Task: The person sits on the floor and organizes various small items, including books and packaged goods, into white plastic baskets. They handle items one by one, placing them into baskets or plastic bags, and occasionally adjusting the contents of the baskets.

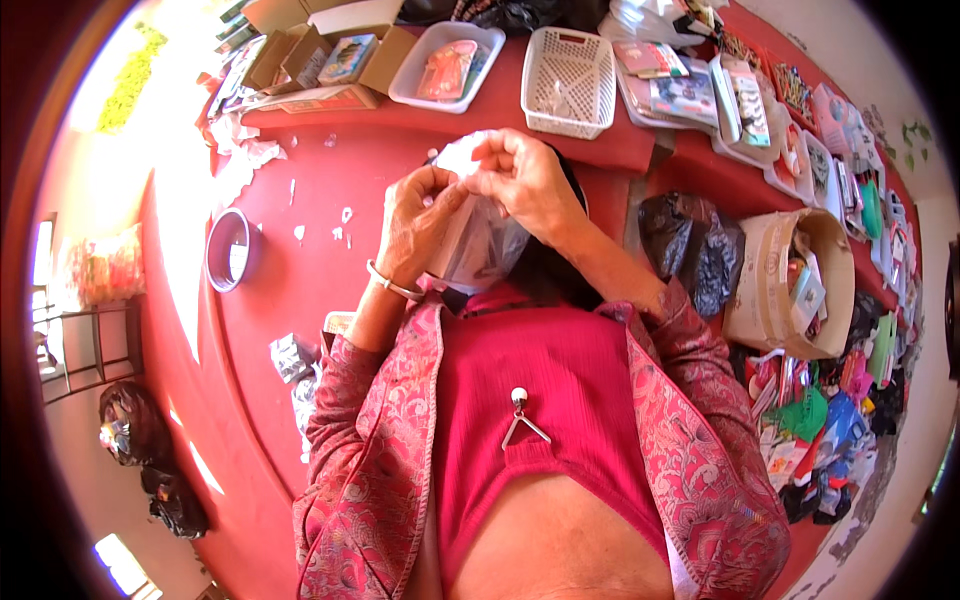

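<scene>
Both hands are raised close in front of my chest. My left hand (418, 225) and my right hand (522, 178) pinch the top of a clear plastic packet (478, 240) that hangs between them. A white piece (458, 155) shows at the packet's upper edge, between the fingertips. A bangle sits on my left wrist. What is inside the packet is hard to tell.
A red table (300, 290) carries a purple bowl (230, 250), white paper scraps, a white basket (568, 80), a clear tray (445, 65) and cardboard boxes (320, 50). A black bag (690, 245) and a round carton (795, 285) of packets stand at right.
</scene>
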{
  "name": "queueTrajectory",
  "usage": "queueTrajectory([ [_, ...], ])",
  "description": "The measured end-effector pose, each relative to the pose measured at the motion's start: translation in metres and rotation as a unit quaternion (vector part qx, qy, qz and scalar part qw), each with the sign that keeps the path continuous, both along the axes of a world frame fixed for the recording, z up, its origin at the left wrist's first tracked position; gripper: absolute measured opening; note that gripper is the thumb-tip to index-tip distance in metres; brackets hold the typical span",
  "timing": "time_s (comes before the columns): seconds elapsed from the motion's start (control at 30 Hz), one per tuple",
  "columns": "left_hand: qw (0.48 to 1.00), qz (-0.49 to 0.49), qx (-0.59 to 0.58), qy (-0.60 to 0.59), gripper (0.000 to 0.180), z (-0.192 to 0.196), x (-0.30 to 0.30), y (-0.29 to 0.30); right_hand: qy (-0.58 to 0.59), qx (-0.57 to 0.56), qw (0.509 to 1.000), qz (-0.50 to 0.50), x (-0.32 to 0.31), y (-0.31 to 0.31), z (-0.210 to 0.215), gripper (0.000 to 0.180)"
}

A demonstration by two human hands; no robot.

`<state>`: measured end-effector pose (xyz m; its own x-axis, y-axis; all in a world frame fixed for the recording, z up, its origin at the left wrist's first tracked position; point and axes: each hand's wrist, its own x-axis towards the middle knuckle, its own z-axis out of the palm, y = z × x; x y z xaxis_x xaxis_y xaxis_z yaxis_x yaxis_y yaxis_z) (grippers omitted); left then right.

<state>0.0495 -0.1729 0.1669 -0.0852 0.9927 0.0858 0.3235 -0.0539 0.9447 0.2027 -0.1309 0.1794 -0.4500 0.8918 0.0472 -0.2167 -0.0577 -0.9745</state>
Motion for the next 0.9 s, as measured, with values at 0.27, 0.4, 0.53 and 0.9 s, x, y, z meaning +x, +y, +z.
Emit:
queueTrajectory([
  [0.27,0.999,0.008,-0.027,-0.041,0.016,-0.002,0.002,-0.003,-0.162,0.189,0.965,-0.081,0.002,-0.012,-0.008,0.011],
  [0.4,0.999,0.039,0.012,-0.009,0.016,-0.001,0.008,-0.005,-0.189,0.477,0.844,-0.158,0.000,-0.004,-0.016,0.018],
  [0.53,0.998,0.037,0.023,0.035,0.016,0.001,0.010,-0.008,-0.262,0.541,0.790,-0.119,0.009,-0.007,-0.015,0.020],
  [0.9,0.993,0.057,0.058,0.091,0.012,0.013,0.024,-0.017,-0.293,0.458,0.835,-0.081,0.018,-0.008,-0.016,0.011],
])
